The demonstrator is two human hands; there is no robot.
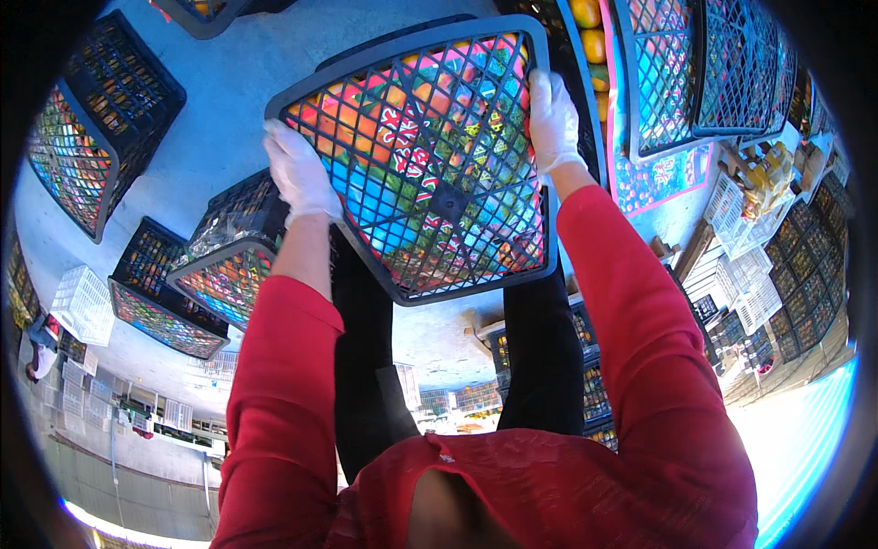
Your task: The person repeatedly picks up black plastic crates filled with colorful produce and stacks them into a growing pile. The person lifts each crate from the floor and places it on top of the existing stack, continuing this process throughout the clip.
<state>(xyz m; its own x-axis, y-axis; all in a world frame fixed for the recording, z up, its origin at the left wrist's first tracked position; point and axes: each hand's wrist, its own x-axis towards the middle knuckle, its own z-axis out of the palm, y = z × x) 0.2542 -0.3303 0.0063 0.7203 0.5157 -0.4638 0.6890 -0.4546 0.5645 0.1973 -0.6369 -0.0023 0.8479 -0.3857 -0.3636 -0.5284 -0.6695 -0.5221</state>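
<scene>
Both my hands, in thin whitish gloves, hold a black plastic lattice crate [449, 200] in front of my legs. Through its mesh shows a colourful printed sheet with fruit pictures and writing. My left hand [300, 168] grips the crate's rim on the left. On the right, my right hand [553, 122] has its fingers curled over the opposite rim. To the right of that hand, orange fruit [586, 44] lies in another dark crate. Whether the held crate has fruit inside cannot be told.
Black lattice crates [206, 278] stand on the floor at the left, and further ones [662, 75] at the upper right. White plastic crates [82, 305] are at the far left and right. A person [42, 353] is at the far left edge. Stacked fruit crates [809, 267] line the right.
</scene>
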